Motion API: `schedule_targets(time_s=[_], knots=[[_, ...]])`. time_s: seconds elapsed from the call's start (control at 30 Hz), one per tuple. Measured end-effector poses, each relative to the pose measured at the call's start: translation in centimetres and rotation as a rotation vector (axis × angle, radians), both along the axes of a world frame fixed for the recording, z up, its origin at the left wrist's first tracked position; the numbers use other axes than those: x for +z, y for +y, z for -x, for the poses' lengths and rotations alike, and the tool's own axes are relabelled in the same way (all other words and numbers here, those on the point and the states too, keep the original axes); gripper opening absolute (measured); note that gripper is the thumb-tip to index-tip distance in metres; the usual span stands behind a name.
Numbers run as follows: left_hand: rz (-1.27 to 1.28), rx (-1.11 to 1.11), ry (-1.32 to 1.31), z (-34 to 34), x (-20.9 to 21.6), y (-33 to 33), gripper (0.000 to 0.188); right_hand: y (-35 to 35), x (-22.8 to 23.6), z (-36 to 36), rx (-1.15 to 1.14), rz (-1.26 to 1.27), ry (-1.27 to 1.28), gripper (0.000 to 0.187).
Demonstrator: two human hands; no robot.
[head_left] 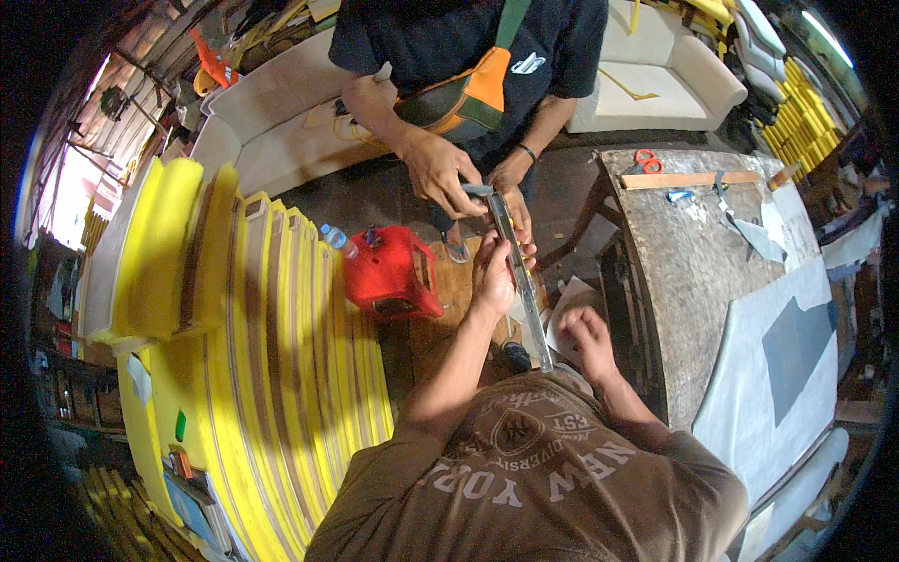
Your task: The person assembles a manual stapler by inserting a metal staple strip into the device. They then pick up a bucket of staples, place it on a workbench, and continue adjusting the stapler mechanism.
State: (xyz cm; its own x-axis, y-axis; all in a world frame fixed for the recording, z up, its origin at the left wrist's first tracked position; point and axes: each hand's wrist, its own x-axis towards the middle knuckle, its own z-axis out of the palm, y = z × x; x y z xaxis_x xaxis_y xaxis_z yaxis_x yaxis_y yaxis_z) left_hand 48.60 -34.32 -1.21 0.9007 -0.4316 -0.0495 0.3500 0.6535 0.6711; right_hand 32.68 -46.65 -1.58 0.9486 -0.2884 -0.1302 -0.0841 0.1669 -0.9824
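A long, narrow metal bar (531, 304) slants from the co-worker's hands down to my waist. My left hand (496, 273) is closed around its upper half. Apart from the bar, to its right, is my right hand (586, 339), its fingers curled inward; whether they hold something small is hidden. The co-worker facing me has one hand (440, 173) on a small grey piece (478, 189) at the bar's far end. The other hand (515, 192) of that person is against the bar, just beyond my left hand.
Yellow foam-edged panels (272, 375) stand stacked at left, beside a red plastic container (389, 272) and a clear bottle (337, 240). At right a worn worktable (674, 272) carries red-handled scissors (646, 163), a wooden strip (688, 180) and pale grey sheets (740, 365). Beige sofas (646, 94) stand behind.
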Motion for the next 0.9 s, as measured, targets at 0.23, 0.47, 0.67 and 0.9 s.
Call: schedule_targets(time_s=[0.23, 0.47, 0.67, 0.9], knots=[[-0.292, 0.012, -0.239, 1.2, 0.5, 1.0, 0.030, 2.1, 2.8, -10.9, -0.243, -0.418, -0.266, 0.015], [-0.645, 0.052, -0.381, 2.2, 3.1, 2.9, 0.037, 4.7, 2.5, -13.7, -0.269, -0.626, -0.112, 0.016], [-1.227, 0.220, -0.899, 3.3, 3.1, 4.3, 0.038, 5.9, 3.1, -13.8, -0.185, -0.968, -0.026, 0.030], [-1.621, 0.289, -1.430, 1.7, 4.7, 7.5, 0.037, 8.1, 1.9, -15.1, -0.062, -1.289, -0.071, 0.039]])
